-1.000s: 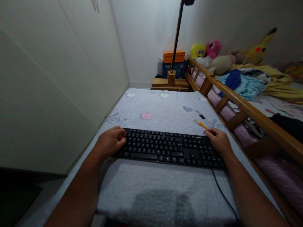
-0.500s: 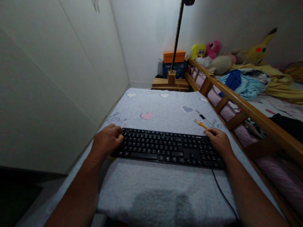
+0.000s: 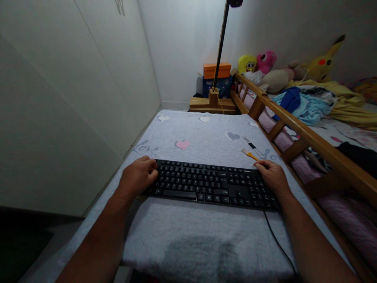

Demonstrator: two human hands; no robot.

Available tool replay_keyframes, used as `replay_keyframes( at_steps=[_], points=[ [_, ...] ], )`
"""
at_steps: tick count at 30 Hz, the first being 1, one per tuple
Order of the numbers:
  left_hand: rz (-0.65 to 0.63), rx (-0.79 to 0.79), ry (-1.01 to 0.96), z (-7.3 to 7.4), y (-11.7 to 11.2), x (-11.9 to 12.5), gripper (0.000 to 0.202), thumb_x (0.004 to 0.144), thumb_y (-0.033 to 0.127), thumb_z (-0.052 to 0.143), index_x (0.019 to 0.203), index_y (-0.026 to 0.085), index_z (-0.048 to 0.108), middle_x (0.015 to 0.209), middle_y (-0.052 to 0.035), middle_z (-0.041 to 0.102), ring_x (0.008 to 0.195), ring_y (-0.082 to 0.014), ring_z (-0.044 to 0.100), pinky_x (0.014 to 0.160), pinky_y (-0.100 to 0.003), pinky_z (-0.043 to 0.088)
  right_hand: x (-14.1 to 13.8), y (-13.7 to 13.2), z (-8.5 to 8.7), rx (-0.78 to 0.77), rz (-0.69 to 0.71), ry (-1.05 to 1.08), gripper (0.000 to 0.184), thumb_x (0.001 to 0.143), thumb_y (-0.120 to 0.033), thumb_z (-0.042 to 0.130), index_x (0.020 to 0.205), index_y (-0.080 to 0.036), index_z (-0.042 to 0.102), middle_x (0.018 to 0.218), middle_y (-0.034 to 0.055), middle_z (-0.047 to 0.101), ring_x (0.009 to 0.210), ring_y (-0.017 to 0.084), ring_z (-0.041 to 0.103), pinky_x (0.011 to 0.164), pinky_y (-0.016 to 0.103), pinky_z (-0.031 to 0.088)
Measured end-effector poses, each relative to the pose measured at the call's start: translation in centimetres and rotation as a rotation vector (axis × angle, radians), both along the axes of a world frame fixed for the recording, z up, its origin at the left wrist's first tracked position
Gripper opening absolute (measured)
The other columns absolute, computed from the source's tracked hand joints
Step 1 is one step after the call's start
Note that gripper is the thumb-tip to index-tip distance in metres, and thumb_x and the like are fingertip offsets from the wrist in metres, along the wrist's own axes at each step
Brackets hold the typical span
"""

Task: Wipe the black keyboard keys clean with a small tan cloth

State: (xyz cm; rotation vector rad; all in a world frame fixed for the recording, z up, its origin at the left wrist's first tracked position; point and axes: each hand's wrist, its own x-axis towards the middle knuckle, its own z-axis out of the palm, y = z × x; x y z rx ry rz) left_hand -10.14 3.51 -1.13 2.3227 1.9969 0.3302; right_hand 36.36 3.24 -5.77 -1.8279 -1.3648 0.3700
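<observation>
White panel (image 3: 88,90): fills the left side, cut off by the frame; its lower left sinks into darkness.
Grey cover (image 3: 182,220): spread flat under everything, printed with hearts and lettering; its near edge is dim and a soft shadow falls across it.
Wooden rail (image 3: 306,133): slants down along the right, cut off at the frame edge.
Black keyboard (image 3: 194,182): lies on the grey cover between the two hands, keys up; both ends are partly covered by the hands, and most key legends are too small to read.
Left hand (image 3: 138,175): at the keyboard's left end, fingers curled into a loose fist against it; whether they grasp anything cannot be told.
Right hand (image 3: 272,177): over the right end, thumb and forefinger close together at the far edge; the other fingers are hidden, so a firm grip cannot be confirmed.
Cable (image 3: 273,237): leaves the near edge, then is lost at the bottom.
Thin tool (image 3: 251,145): beyond the right hand, black-banded, exact kind unclear.
Brush (image 3: 250,154): beside it, yellow handle ending near the right fingertips; contact unclear.
Yellowish patch (image 3: 140,198): below the left hand, mostly hidden, unidentifiable.
</observation>
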Motion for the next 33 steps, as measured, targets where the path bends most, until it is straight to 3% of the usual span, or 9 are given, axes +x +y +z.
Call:
replay_keyframes(
  at_steps=[6,13,17,22,33],
  points=[
    [0.066,0.089,-0.002,-0.2,0.0,0.0,0.015,0.082,0.029,0.051,0.079,0.021,0.063,0.086,-0.0029,0.061,0.074,-0.0173,0.057,0.060,-0.028,0.036,0.0,0.0,0.0,-0.018,-0.010,-0.002,0.032,0.068,-0.049,0.059,0.073,-0.020,0.073,0.079,0.0060,0.073,0.081,0.026,0.065,0.079,0.036,0.047],
    [-0.281,-0.005,-0.290,0.2,-0.6,1.4,0.010,0.076,0.021,0.051,0.074,0.020,0.061,0.078,-0.0008,0.059,0.068,-0.0138,0.055,0.064,-0.025,0.042,0.0,0.0,0.0,-0.013,-0.001,-0.011,0.031,0.069,-0.048,0.059,0.072,-0.020,0.072,0.078,0.0063,0.073,0.080,0.026,0.065,0.078,0.035,0.047],
    [-0.358,-0.035,-0.292,0.1,-0.8,2.3,0.011,0.073,0.015,0.051,0.072,0.019,0.061,0.078,-0.0018,0.059,0.071,-0.0147,0.055,0.064,-0.025,0.041,0.0,0.0,0.1,-0.013,-0.008,-0.012,0.031,0.069,-0.048,0.059,0.073,-0.020,0.073,0.080,0.0067,0.074,0.081,0.026,0.065,0.079,0.035,0.048],
    [-0.354,-0.016,-0.201,-0.4,-0.6,2.2,0.009,0.074,0.015,0.052,0.070,0.019,0.058,0.078,-0.0020,0.058,0.072,-0.0155,0.055,0.063,-0.026,0.039,0.0,0.0,0.0,-0.024,-0.002,-0.016,0.034,0.068,-0.049,0.058,0.073,-0.019,0.073,0.079,0.0071,0.074,0.080,0.026,0.066,0.079,0.036,0.047],
    [-0.219,0.004,-0.095,-0.7,-0.3,1.0,0.008,0.077,0.022,0.051,0.071,0.020,0.057,0.081,-0.0015,0.058,0.070,-0.0151,0.054,0.061,-0.026,0.036,0.1,0.1,0.0,-0.025,-0.008,-0.008,0.033,0.068,-0.049,0.058,0.074,-0.020,0.073,0.080,0.0070,0.074,0.081,0.026,0.066,0.079,0.036,0.047]
  ],
)
